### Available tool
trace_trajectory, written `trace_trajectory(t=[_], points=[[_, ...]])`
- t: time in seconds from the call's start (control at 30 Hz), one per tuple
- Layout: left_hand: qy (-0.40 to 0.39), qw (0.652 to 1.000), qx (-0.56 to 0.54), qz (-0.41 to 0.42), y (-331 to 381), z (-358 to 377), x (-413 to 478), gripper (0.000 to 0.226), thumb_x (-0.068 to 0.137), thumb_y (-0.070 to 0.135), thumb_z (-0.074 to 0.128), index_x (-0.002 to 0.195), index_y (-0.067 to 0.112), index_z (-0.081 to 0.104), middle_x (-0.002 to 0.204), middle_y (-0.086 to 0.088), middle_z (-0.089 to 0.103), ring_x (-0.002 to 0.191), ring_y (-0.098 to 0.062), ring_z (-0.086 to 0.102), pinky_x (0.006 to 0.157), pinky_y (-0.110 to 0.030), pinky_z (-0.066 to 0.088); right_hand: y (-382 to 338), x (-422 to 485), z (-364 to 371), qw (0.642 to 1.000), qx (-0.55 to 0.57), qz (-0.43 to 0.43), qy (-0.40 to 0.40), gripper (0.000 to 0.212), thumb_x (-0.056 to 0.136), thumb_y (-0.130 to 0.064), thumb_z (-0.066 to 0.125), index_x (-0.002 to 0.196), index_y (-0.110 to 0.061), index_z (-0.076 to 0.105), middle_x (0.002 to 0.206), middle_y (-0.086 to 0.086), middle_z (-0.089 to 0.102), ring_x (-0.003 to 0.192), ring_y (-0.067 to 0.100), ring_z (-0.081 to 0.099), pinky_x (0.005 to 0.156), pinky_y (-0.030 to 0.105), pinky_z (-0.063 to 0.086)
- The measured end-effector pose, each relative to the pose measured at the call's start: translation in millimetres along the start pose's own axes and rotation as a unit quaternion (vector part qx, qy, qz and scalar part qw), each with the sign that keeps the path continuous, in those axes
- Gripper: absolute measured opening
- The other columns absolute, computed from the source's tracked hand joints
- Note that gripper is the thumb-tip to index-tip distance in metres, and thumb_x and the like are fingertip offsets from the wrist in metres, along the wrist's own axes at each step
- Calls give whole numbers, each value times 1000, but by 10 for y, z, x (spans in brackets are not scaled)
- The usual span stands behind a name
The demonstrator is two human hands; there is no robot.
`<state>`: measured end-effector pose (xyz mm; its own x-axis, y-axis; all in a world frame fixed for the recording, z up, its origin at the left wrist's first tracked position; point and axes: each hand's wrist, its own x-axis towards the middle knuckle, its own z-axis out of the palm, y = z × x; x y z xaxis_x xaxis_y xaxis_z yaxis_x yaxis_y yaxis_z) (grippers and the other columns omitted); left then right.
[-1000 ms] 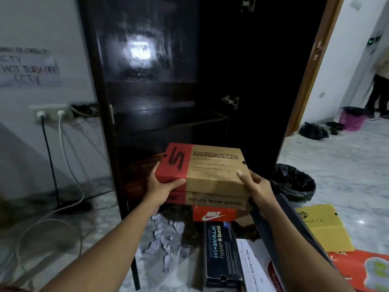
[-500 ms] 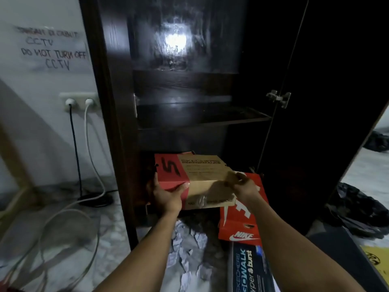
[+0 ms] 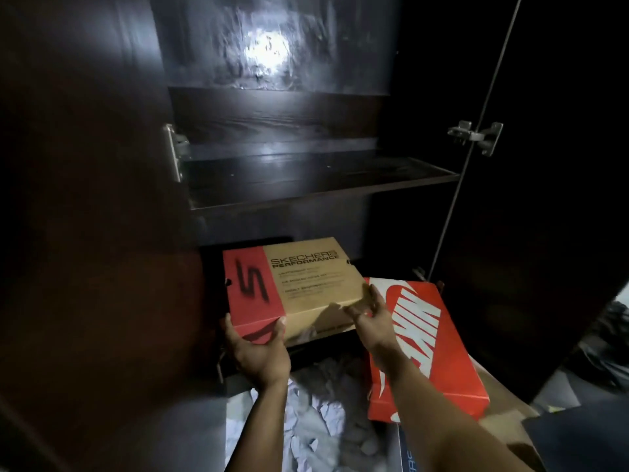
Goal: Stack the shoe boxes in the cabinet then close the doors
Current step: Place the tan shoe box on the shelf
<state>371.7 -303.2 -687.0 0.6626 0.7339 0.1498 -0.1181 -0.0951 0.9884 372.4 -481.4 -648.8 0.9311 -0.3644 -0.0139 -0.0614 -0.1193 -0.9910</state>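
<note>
With my left hand (image 3: 257, 352) and right hand (image 3: 369, 315) gripping the tan-and-red cardboard Skechers shoe box (image 3: 292, 284), I slide it into the dark wooden cabinet (image 3: 306, 178) ahead, while the red Nike box (image 3: 425, 335) beside my right hand waits, doors unclosed.

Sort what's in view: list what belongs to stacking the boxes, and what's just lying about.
Job:
tan-and-red Skechers cardboard shoe box, held by the left hand and right hand
red Nike cardboard shoe box
dark wooden cabinet and its open doors

Lying about:
crumpled white paper on the floor
</note>
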Motion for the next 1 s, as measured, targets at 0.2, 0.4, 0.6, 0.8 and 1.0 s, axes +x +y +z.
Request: trace_trajectory(t=[0.2, 0.4, 0.6, 0.8, 1.0], points=[[71, 991, -111, -21, -51, 172, -39, 84, 62, -2, 90, 127, -5, 37, 129, -21, 41, 112, -25, 53, 95, -21, 48, 73, 158, 217, 999, -12, -11, 30, 85, 83, -24, 75, 153, -20, 27, 145, -2, 34, 125, 16, 47, 113, 38, 41], [69, 990, -126, -10, -94, 368, -19, 68, 70, 2, 86, 121, -6, 41, 126, -23, 45, 107, -23, 52, 92, -28, 46, 188, 321, 377, 998, 55, -3, 8, 82, 88, -15, 71, 153, -23, 22, 148, 3, 44, 132, 21, 49, 113, 41, 42], [94, 994, -62, 8, -27, 561, -6, 67, 75, 1, 68, 138, 5, 47, 147, -24, 36, 136, -40, 36, 115, -41, 32, 33, 415, 511, 999, 45, -9, -10, 83, 91, -19, 67, 158, -30, 18, 160, 1, 19, 140, 25, 37, 109, 29, 32], [113, 992, -19, -48, 118, 744, 276, 74, 84, 2, 60, 152, 11, 35, 159, -22, 24, 150, -34, 16, 120, -33, 13, -38, 471, 715, 997, 33, 10, -65, 73, 99, -24, 58, 159, -28, 16, 163, 0, 6, 145, 28, 29, 111, 31, 32], [27, 996, 6, -86, -76, 843, 622, 78, 85, 15, 62, 156, 16, 28, 157, -16, 35, 148, -31, 25, 122, -35, 19, -38, 679, 902, 989, -6, 28, -143, 66, 103, -30, 49, 159, -35, 14, 168, -4, 2, 152, 27, 16, 121, 46, 23]])
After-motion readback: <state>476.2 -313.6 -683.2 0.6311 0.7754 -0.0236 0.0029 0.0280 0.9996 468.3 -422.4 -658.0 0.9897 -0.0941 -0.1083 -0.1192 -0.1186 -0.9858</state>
